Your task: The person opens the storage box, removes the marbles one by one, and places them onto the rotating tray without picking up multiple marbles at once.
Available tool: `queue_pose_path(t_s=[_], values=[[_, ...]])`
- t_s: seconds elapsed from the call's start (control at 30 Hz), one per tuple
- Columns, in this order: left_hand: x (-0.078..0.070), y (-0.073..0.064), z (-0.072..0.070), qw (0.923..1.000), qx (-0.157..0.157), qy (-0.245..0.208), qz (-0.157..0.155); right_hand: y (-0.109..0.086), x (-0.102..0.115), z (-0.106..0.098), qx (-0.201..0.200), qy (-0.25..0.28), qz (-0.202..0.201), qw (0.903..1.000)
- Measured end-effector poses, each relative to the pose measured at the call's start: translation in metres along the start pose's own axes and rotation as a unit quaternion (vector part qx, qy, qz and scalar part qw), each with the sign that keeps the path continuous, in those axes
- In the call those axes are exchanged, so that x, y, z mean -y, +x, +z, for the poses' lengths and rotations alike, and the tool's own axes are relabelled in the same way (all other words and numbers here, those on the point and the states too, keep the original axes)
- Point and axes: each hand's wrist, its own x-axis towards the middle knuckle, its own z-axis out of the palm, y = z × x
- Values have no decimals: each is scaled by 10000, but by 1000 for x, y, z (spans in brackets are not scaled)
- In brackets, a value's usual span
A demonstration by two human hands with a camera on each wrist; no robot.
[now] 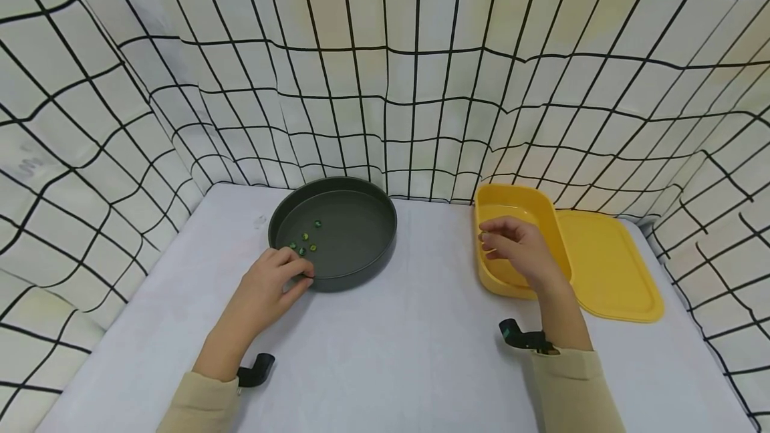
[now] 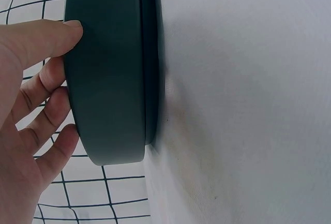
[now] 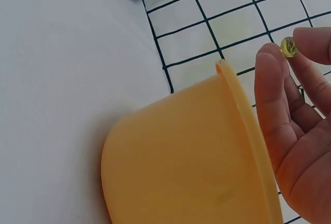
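Observation:
In the head view, a round dark pan [image 1: 361,236] stands left of centre with several small green and yellow marbles [image 1: 313,247] in its left part. My left hand [image 1: 265,289] grips the near-left rim. From the left wrist view, its thumb presses the pan's outer wall [image 2: 111,89] while the fingers reach over the edge. On the other side, my right hand [image 1: 520,249] is over the yellow container [image 1: 502,284]. Between thumb and fingers it pinches one yellow-green marble [image 3: 289,47], above the container's rim in the right wrist view.
A flat yellow lid [image 1: 616,269] lies on the white table [image 1: 409,353], right of the container. White walls with a black grid [image 1: 415,72] enclose the back and both sides. Each wrist carries a small black camera mount [image 1: 257,371].

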Motion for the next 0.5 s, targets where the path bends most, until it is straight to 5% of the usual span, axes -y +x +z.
queue_pose_path(t_s=[0.5], values=[[0, 0, 0, 10000, -1, 20, 10, -2, 12, 22, 502, 263, -190, 9982]])
